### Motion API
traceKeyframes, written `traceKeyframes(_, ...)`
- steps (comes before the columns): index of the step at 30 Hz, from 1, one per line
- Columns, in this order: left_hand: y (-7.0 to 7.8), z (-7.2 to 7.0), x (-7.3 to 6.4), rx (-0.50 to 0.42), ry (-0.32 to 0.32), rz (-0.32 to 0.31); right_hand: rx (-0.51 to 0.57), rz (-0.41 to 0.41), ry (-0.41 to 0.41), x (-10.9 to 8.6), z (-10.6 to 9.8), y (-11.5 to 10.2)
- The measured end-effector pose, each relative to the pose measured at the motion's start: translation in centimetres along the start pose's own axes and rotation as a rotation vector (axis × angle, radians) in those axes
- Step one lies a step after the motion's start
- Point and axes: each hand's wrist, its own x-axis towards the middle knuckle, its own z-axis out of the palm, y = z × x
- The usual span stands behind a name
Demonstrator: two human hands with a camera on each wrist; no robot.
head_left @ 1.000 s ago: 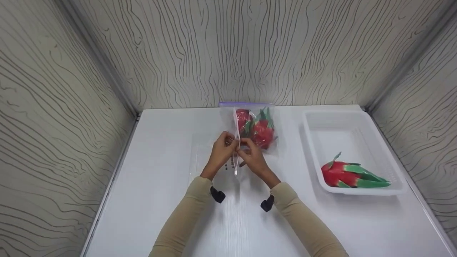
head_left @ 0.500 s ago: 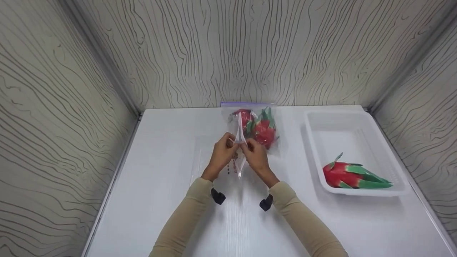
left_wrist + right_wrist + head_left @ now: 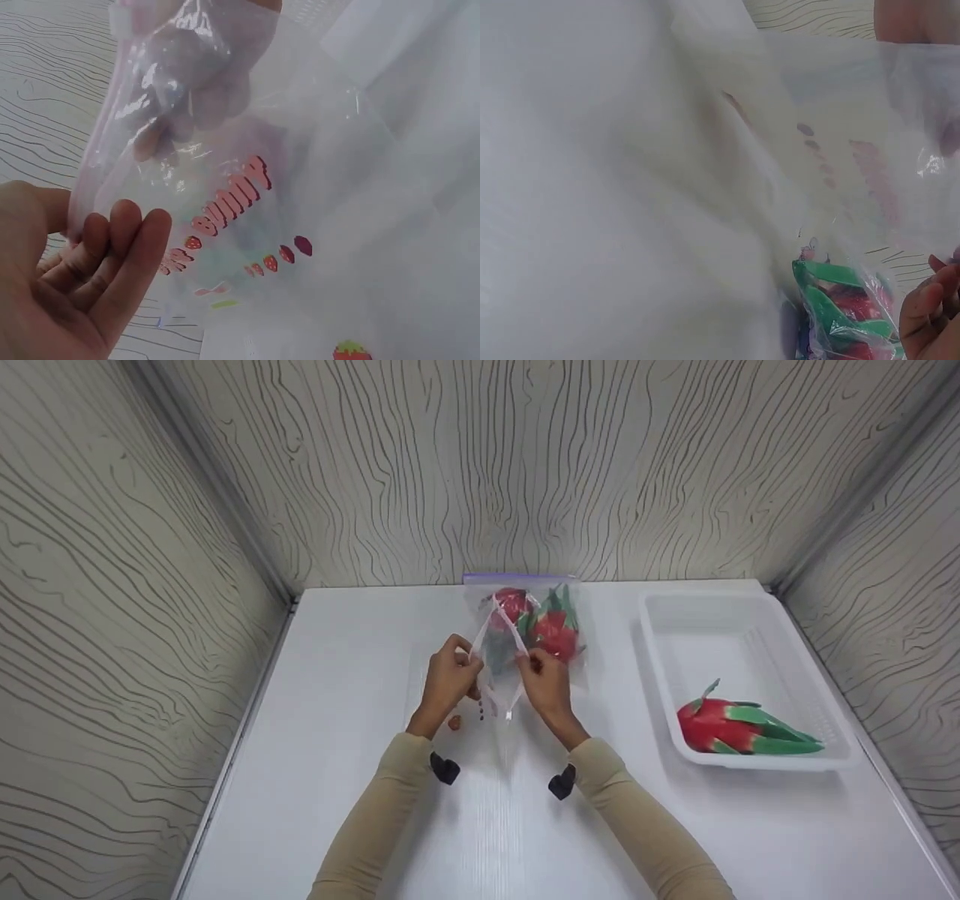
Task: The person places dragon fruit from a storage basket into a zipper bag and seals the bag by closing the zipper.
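Note:
In the head view, a clear zip bag (image 3: 501,690) with a pale pink zip edge stands mouth up, its mouth spread into a diamond. My left hand (image 3: 448,679) pinches the left rim, and my right hand (image 3: 547,681) pinches the right rim. Red "BUNNY" lettering (image 3: 231,206) and small strawberries mark the bag wall in the left wrist view. A white slider (image 3: 120,21) sits on the zip. Behind my hands lies another clear bag with a purple zip (image 3: 517,577), holding two red and green dragon fruits (image 3: 556,636). The right fingertips are partly hidden.
A white plastic tray (image 3: 750,763) stands on the right of the white table (image 3: 337,735), with one dragon fruit (image 3: 716,726) at its near end. Wood-patterned panels (image 3: 480,472) enclose the table at the back and both sides.
My hands have moved apart, the left one leftward and the right one slightly rightward. The bag's mouth has gone from a thin, nearly closed line to a wide diamond.

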Motion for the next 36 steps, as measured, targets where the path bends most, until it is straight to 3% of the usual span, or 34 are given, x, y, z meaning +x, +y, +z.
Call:
traceKeyframes(4,0.0,-0.9,0.0,0.045,0.037,-0.001,-0.018,0.004,0.021,0.1,-0.1,0.3)
traceKeyframes(9,-0.2,-1.9,0.2,0.038,0.119,0.009,-0.050,0.014,0.063,0.4,-0.5,0.5)
traceKeyframes(17,-0.4,-2.9,0.3,0.036,0.111,-0.013,-0.053,0.056,0.025,0.6,-1.0,0.7)
traceKeyframes(24,-0.7,-4.1,0.4,0.077,0.200,-0.013,-0.109,0.058,0.049,1.1,-1.3,1.4)
traceKeyframes(28,-0.7,-4.4,0.5,0.053,0.192,0.002,-0.094,0.045,0.037,1.2,-1.3,1.6)
traceKeyframes(36,-0.7,-4.3,0.7,-0.058,0.158,0.011,0.026,0.063,-0.087,1.2,-1.1,1.3)
